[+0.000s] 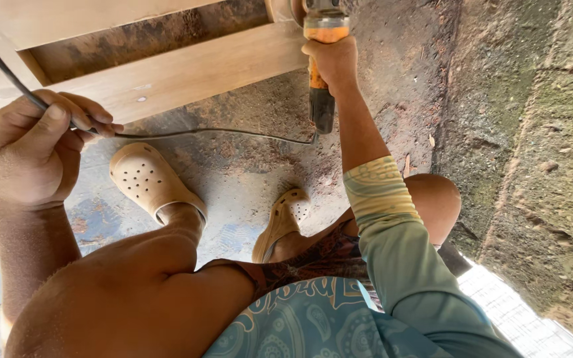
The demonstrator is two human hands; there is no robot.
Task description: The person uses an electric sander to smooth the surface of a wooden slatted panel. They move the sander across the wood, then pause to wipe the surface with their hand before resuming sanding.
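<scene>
My right hand [332, 61] grips the orange and black body of a handheld power grinder [321, 40], whose head sits against a pale wooden frame [187, 73] at the top of the view. From the grinder's rear end a thin black power cord [220, 132] runs left across the ground. My left hand [34, 149] is closed around that cord, holding it up and away at the left. The grinder's disc is mostly cut off by the top edge.
I squat over a dusty concrete floor [247, 166] covered in reddish sawdust, with beige perforated clogs [150, 182] on my feet. A rough, mossy concrete wall [532, 132] rises on the right. The wooden frame's rails span the upper left.
</scene>
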